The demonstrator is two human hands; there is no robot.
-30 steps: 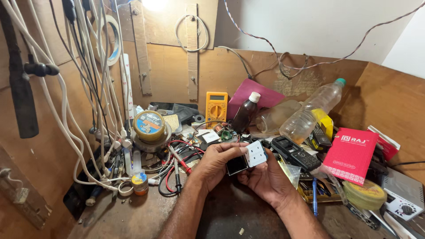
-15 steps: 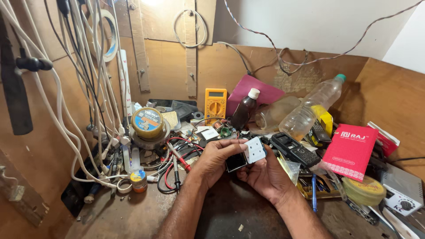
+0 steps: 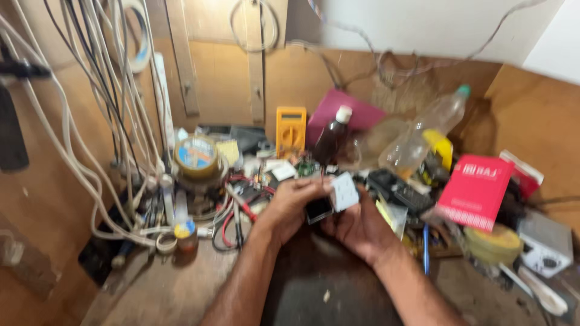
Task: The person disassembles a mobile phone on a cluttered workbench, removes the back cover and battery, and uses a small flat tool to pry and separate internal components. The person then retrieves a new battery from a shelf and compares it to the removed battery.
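Head view looks down on a cluttered wooden tabletop (image 3: 181, 290), and the frame is blurred. Nearest, two bare forearms rise from the bottom edge and meet at the middle. The left hand (image 3: 290, 205) and the right hand (image 3: 356, 226) sit close together, both closed around a small dark part (image 3: 318, 209) held just above the tabletop. A white square piece (image 3: 345, 191) stands at the top of that part, between the fingertips of both hands; each grip pinches this bundle, the left from the left side, the right from below and the right. Blur hides exactly which finger touches which piece.

Left of the hands lies a tangle of red and black wires (image 3: 232, 211), and further left a small bottle (image 3: 184, 232) stands upright. Right of the hands are a black remote (image 3: 399, 190), a blue pen (image 3: 426, 247), a tape roll (image 3: 492, 244) and a red box (image 3: 477, 190).

Farther off, a solder spool (image 3: 196, 157) sits left of centre, a yellow multimeter (image 3: 290, 130) stands against the back wall, and a dark bottle with a white cap (image 3: 332, 142) stands beside a pink folder (image 3: 338, 108). A clear plastic bottle (image 3: 423, 136) leans to the right. White cables (image 3: 96, 121) hang down the far left wall.
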